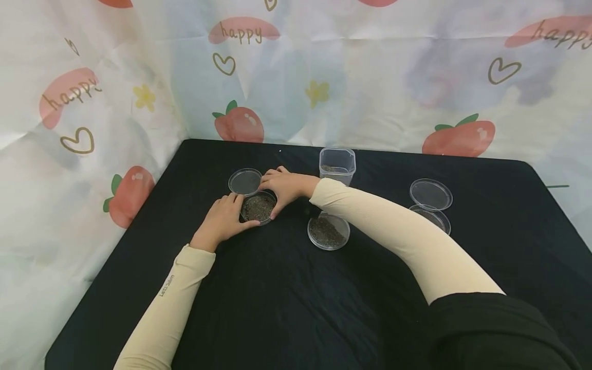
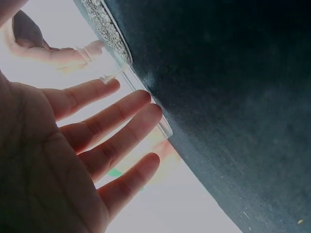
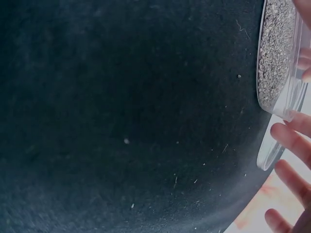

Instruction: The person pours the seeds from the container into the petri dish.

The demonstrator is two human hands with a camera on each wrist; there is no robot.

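Dish (image 3: 280, 108) of grains (image 1: 258, 207) between left hand (image 1: 224, 218) and right hand (image 1: 288, 186); fingers (image 2: 121, 143) spread apart on both

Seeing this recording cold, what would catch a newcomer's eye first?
Probably the left hand and right hand at either side of a round, clear plastic dish of grey-brown grains, left of centre in the head view, on the black cloth-covered table. Behind it is a pale, wrinkled backdrop printed with large red fruit.
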